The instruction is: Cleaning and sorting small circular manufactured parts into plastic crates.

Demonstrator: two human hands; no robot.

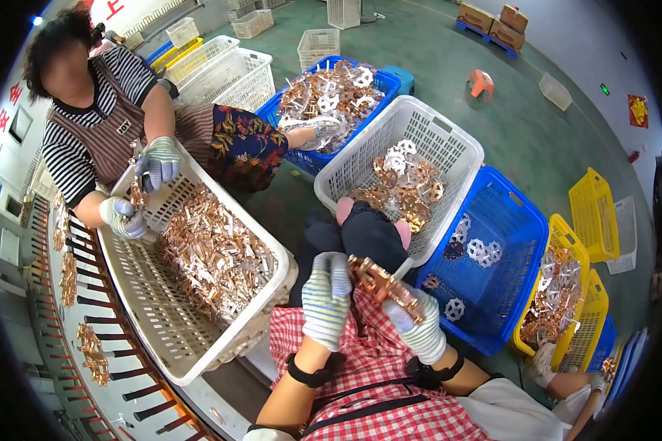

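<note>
Both my hands wear white knit gloves with coloured stripes and grey fingers. Above my lap, a copper-coloured metal part (381,283), long and bumpy like a stack of pieces, slants down to the right. My right hand (421,327) is closed around its lower end. Against the upper end, my left hand (325,303) has its fingers bent and close together; its fingertips are partly hidden. Just ahead of my knees stands a light grey crate (441,132) with flat silver and copper discs (408,184) in it. A blue crate (504,213) to its right holds a few silver discs (484,252).
At left, a large white crate (136,294) holds many small copper and silver pieces (213,253). Across it, a gloved co-worker (99,132) handles a copper part. Hanging copper parts (92,353) line the far left. Yellow crates (594,213) stand at right; another blue crate (390,84) stands ahead.
</note>
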